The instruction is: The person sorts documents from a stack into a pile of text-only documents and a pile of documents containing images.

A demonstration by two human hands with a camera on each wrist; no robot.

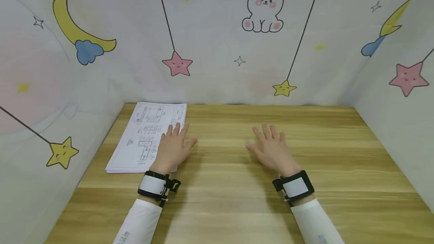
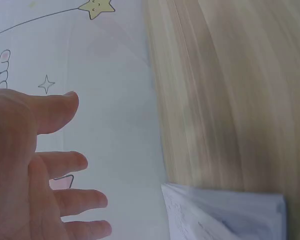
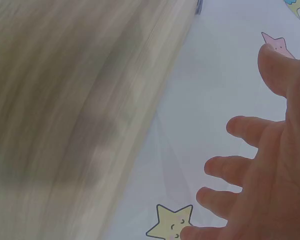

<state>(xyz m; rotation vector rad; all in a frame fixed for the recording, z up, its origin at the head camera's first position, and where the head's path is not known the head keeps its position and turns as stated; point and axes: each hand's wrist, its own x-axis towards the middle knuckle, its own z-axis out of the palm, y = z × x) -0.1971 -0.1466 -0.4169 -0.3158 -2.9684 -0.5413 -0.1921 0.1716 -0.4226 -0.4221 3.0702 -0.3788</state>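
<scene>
In the head view my left hand [image 1: 172, 150] is held palm down with fingers spread, overlapping the right edge of a stack of printed drawing sheets [image 1: 130, 153]. The wrist view on that side shows the left hand [image 2: 35, 165] with nothing in it, and the near corner of the paper stack [image 2: 230, 215] lies below. My right hand [image 1: 272, 148] hovers over the wooden table, its fingers spread and holding nothing. From its own wrist camera, the right hand [image 3: 265, 165] has thumb and fingers apart, with the table edge beyond.
The wooden table [image 1: 223, 199] ends at a pale fabric backdrop [image 1: 217, 22] printed with stars, a moon and a rabbit, which also rises at both sides. Each wrist wears a black strap [image 1: 298, 187] with a small camera. The sheets lie at the table's back left.
</scene>
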